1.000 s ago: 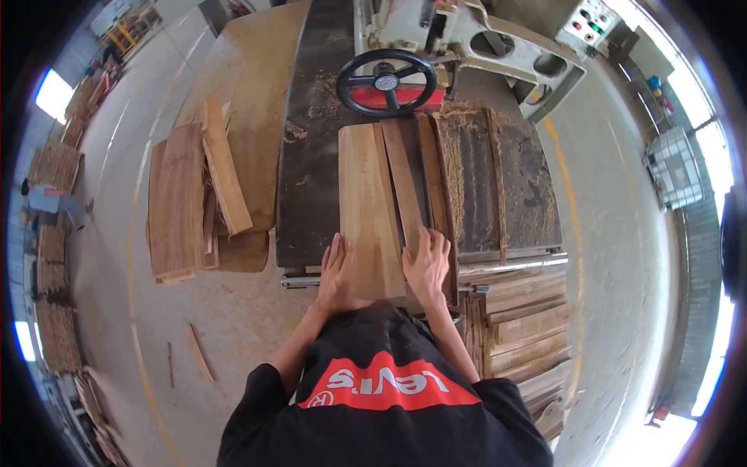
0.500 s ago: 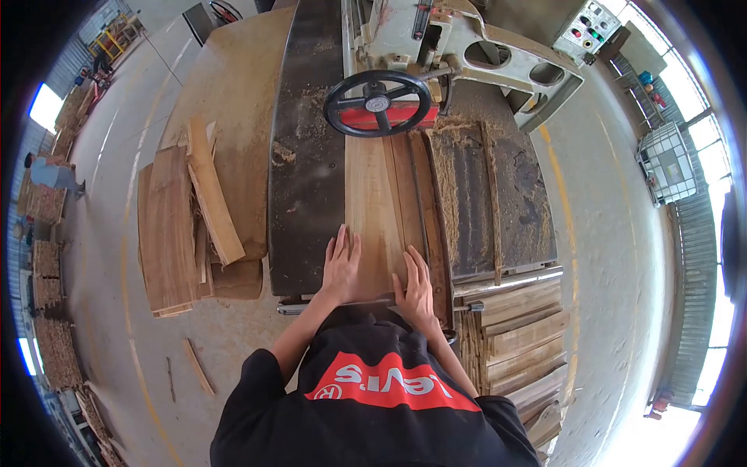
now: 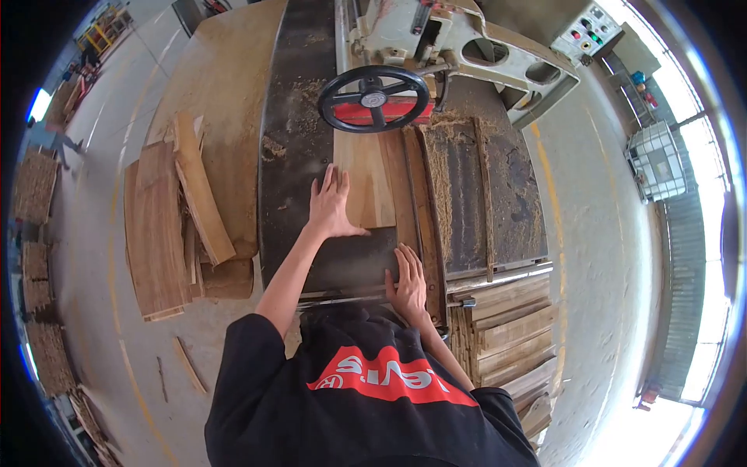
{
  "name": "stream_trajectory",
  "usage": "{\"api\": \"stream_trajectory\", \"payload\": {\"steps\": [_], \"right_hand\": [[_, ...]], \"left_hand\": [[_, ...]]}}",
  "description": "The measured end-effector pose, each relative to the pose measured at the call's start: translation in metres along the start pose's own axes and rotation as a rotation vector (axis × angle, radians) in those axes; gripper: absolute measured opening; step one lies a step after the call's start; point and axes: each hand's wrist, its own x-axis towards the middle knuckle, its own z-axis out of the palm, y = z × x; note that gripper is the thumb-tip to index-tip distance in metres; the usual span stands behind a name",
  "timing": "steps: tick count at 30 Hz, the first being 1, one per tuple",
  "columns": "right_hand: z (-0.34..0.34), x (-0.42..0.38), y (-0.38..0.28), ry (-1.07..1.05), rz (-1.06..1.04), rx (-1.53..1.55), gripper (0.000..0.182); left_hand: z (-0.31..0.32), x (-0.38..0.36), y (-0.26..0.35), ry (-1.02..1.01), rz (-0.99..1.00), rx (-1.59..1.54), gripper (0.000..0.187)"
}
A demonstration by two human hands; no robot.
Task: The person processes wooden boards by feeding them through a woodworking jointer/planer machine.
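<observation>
A pale wooden board lies flat on the dark machine table, its far end passing under the red guard below a black handwheel. My left hand is open at the board's left edge, fingers spread forward and thumb by its near end. My right hand rests farther back, fingers stretched out beside the brown wooden guide strip. It is apart from the board and holds nothing.
Loose planks lie on a wooden side table at left. Stacked boards stand at right below the sawdust-covered table side. A control panel is at upper right. Another person is at far left.
The board has moved forward under the machine, baring the table at its near end. My left hand has moved forward with it; my right hand has stayed back, off the board.
</observation>
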Motion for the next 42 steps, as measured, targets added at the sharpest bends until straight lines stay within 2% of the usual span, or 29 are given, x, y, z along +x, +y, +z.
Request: {"api": "stream_trajectory", "payload": {"steps": [4,6,8,11,15,18,21,24,25,28,31,34,37,40,42], "right_hand": [[0.001,0.001,-0.004,0.007,-0.01,-0.002,0.056],[0.001,0.001,-0.003,0.002,-0.027,-0.008,0.053],[0.0,0.0,-0.003,-0.013,-0.034,-0.018,0.053],[0.002,-0.002,-0.001,-0.009,-0.059,-0.01,0.052],[0.003,-0.003,0.003,-0.009,-0.114,-0.055,0.048],[0.005,-0.003,0.0,-0.01,-0.1,-0.062,0.043],[0.009,-0.005,0.0,-0.01,-0.103,-0.071,0.038],[0.007,-0.005,0.001,-0.007,-0.103,-0.095,0.035],[0.008,-0.005,0.001,-0.005,-0.108,-0.1,0.035],[0.009,-0.004,0.001,-0.011,-0.107,-0.099,0.035],[0.007,-0.003,0.0,-0.004,-0.11,-0.085,0.036],[0.005,-0.006,0.001,-0.006,-0.107,-0.062,0.037],[0.006,-0.004,0.003,0.0,-0.099,-0.041,0.038],[0.005,-0.004,-0.001,0.004,-0.086,-0.026,0.038],[0.004,-0.004,0.002,0.004,-0.108,-0.039,0.038]], "left_hand": [[-0.006,0.025,-0.011,-0.03,-0.024,0.015,0.163],[0.013,0.034,-0.027,0.065,-0.021,-0.055,0.162],[0.012,0.036,-0.039,0.101,-0.002,-0.116,0.15],[0.006,0.025,-0.056,0.267,-0.088,-0.136,0.123],[-0.026,-0.014,-0.097,0.477,-0.367,0.021,0.088],[-0.048,-0.048,-0.138,0.59,-0.7,0.166,0.087],[-0.068,-0.085,-0.163,0.612,-1.003,0.252,0.082],[-0.062,-0.112,-0.183,0.462,-1.073,0.192,0.086],[-0.056,-0.118,-0.185,0.431,-1.021,0.301,0.09],[-0.046,-0.128,-0.181,0.464,-0.976,0.303,0.09],[-0.043,-0.125,-0.176,0.56,-1.095,0.195,0.088],[-0.048,-0.13,-0.153,0.697,-0.972,-0.162,0.086],[0.004,-0.136,-0.141,0.953,-0.704,-0.871,0.073],[0.011,-0.15,-0.084,0.848,-0.502,-1.455,0.06],[0.01,-0.157,-0.053,0.711,-0.474,-1.638,0.059]]}}
